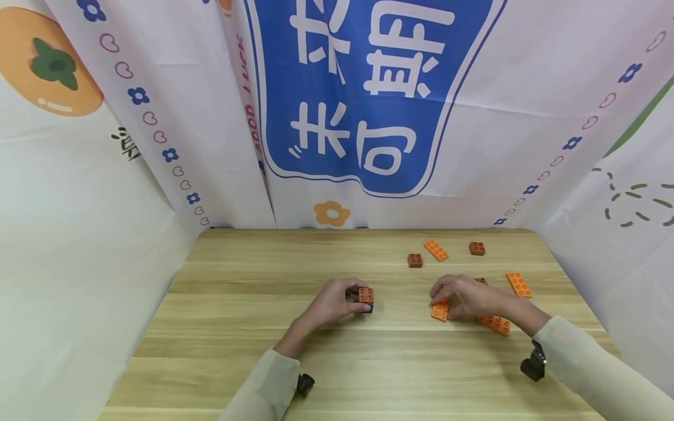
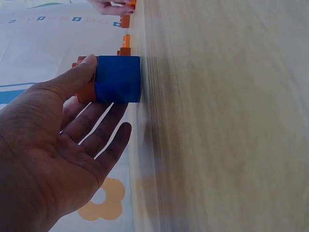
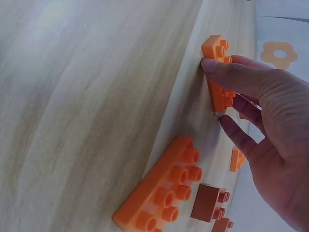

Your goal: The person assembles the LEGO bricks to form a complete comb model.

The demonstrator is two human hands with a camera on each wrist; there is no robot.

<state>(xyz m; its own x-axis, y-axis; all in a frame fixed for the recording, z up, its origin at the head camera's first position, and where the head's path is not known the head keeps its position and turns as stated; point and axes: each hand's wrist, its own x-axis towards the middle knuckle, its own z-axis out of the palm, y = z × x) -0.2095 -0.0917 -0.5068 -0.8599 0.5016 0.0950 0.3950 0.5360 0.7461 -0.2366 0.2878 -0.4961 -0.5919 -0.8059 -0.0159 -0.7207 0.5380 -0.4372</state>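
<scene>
Near the middle of the table, my left hand (image 1: 337,301) grips a small stack of toy building bricks between thumb and fingers. Its upper brick is a reddish-brown brick (image 1: 365,293) with studs on top; the lower one is a blue brick (image 2: 118,79), plain on its side in the left wrist view. To the right, my right hand (image 1: 466,295) pinches a flat orange brick (image 3: 218,79), thumb on one long side and fingers on the other. A longer orange brick (image 3: 159,186) lies beside that hand, partly covered by it in the head view.
Behind the right hand a brown brick (image 1: 481,280) is partly hidden. Farther back lie an orange brick (image 1: 436,250) and two brown bricks (image 1: 415,260). Another orange brick (image 1: 518,284) is at the right. Printed white cloth (image 1: 231,193) encloses the wooden table (image 1: 237,263).
</scene>
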